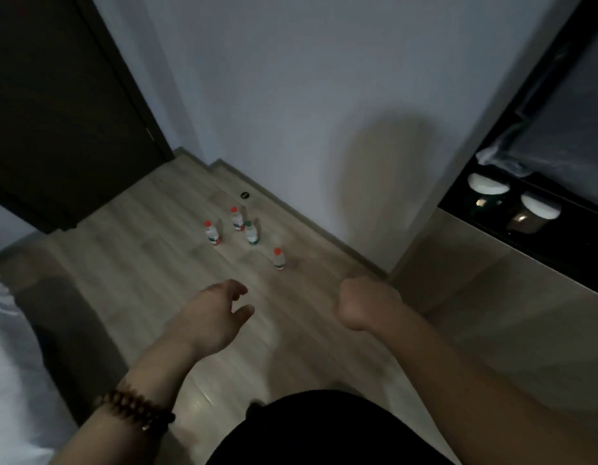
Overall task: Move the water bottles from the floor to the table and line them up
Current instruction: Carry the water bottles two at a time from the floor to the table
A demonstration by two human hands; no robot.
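Four water bottles (251,233) stand upright on the floor (139,263) by the wall, well apart from both hands. The left hand (217,313) has a slack, empty grip; the right hand (364,303) is fisted on nothing.

Dim room, soft motion blur, broad shadow on wall (324,95), wide-angle bending at edges

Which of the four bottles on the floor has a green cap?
The bottle at the right of the far trio. Its cap is green; the other three bottles have red caps.
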